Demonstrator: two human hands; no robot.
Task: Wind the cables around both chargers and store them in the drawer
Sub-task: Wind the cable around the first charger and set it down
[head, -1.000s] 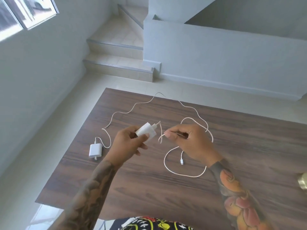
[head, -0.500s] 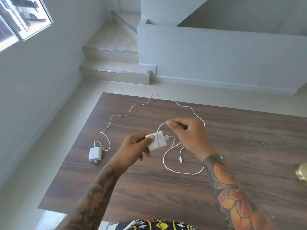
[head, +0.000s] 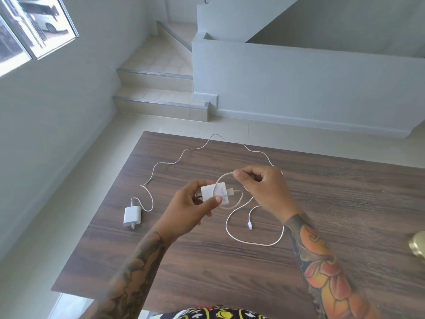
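My left hand point(head: 188, 210) grips a white charger point(head: 213, 194) above the wooden table point(head: 345, 203), prongs pointing left. My right hand point(head: 264, 189) pinches that charger's white cable point(head: 253, 241), which arcs in one loop over the charger body. The rest of this cable lies in a loose loop on the table, its plug end near the middle. A second white charger point(head: 132, 215) lies flat at the table's left edge. Its long cable point(head: 184, 155) snakes away toward the far edge and passes behind my right hand. No drawer is in view.
A brass-coloured round object point(head: 417, 246) sits at the table's right edge, cut off by the frame. Beyond the table are a tiled floor, steps point(head: 161, 104) and a low white wall point(head: 299, 88). A window is at the upper left.
My right hand has lifted the cable up and over the charger, forming a loop across its body. My left hand has turned the charger so its flat face shows.
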